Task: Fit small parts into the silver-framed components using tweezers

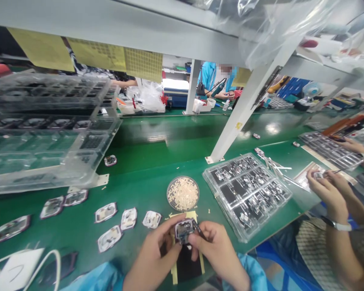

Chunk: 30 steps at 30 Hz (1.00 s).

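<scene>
Sleeves (253,273), blue cloth, creased, at near edge of table (139,173); tabletop smooth, green, glossy, with light reflections. Left hand (157,250) curled, thumb and fingers closed around rim of a small housing (184,231), rounded-square, purplish edge, exposed parts inside. Right hand (213,246) mostly closed, pinching a slim black tool (199,229) against right side of housing. Both held just above a matte black pad (189,264) edged with yellow tape (175,273). Near left corner: white plastic box (16,268) and looped white cable (58,262). Left of hands, loose housings (109,238) lie flat, rounded corners, some with pale faces. Just beyond hands, round dish (167,196) of tiny cream bits (183,193), grainy; few crumbs on table nearby. Right of it, clear rigid tray (226,212), compartments with dark lining and shiny metallic parts (248,214). Far right, another person's hands (329,188) holding a small piece. Left, stacked clear plastic trays (78,161), molded pockets, blurred. Further back: white metal post (233,117) bolted down, grey shelf (109,24) overhead with yellow sheets (42,48) hanging, crinkled clear plastic (269,28) top right. Across, co-worker in blue (212,74) at cluttered bench area.
</scene>
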Motion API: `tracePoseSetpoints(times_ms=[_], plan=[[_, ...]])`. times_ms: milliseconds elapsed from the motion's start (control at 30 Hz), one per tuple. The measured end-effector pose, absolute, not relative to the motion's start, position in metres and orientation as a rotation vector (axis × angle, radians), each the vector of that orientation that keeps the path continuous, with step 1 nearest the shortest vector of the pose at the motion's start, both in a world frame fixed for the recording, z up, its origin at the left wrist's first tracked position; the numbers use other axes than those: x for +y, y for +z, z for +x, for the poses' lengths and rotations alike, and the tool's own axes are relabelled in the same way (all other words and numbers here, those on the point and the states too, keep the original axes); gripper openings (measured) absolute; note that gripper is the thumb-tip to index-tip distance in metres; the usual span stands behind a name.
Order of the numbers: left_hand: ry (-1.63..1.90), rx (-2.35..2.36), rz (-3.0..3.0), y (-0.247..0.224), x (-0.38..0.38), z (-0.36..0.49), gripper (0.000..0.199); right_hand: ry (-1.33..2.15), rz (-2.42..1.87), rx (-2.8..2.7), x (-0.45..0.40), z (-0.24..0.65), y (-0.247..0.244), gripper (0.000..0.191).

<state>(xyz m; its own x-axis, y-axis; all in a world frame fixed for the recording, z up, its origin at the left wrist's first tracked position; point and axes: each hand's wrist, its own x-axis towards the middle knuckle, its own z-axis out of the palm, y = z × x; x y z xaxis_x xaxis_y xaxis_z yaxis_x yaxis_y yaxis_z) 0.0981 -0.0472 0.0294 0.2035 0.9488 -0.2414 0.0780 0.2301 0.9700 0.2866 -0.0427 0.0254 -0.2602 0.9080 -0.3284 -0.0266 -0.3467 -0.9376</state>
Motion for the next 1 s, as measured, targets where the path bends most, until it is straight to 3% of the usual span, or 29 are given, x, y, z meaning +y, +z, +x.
tracePoseSetpoints(times_ms=[500, 1000], plan=[[0.798, 1.401, 1.478, 0.0280, -0.0485, 0.1000, 0.039, 1.680, -1.349, -1.186, -0.0371, 0.2866, 0.0177, 0.047], [0.761, 1.419, 1.519, 0.0275, -0.0473, 0.0972, 0.042, 1.662, -1.324, -1.222, -0.0359, 0.2871, 0.0193, 0.051]])
